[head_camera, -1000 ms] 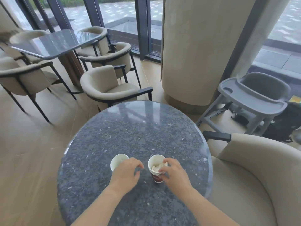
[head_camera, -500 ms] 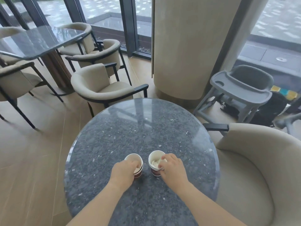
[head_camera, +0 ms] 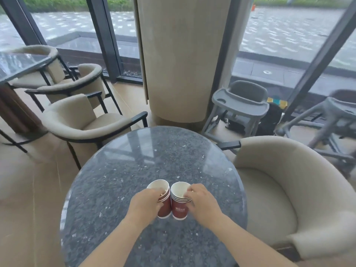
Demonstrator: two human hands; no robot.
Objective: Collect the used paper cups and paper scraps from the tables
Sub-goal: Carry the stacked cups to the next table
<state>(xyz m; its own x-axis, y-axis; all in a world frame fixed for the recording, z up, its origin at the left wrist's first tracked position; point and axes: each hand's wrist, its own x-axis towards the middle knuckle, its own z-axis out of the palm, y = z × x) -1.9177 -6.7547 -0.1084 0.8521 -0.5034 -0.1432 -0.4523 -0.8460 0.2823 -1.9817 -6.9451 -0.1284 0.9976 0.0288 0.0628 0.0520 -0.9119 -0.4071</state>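
Cups [head_camera: 178, 189] in two nested stacks, upright on the near half of a round table [head_camera: 154, 155], sides touching. Far left: corner of a second table [head_camera: 17, 62] with a dark glossy top, ringed by curved beige chairs [head_camera: 77, 120] on thin black metal frames. Round table top of polished dark stone, speckled white, reflecting the windows. Left hand [head_camera: 146, 206] wrapped round the left stack [head_camera: 165, 208], fingers curled tight on its near-left side, tips hooked over the white rim. Something pale inside, too small to tell. Red paper walls, white inside, rolled rims layered like rings. Right stack [head_camera: 179, 210] with several rims and small white lettering on the red wall. Right hand [head_camera: 203, 204] on its right side, fingers bent and close together, tips pinching the top rims. Behind, a broad round beige pillar [head_camera: 181, 54], matt. Farther right, a grey plastic highchair [head_camera: 240, 105] with a tray, then a padded beige armchair [head_camera: 289, 180] just beside the round table.
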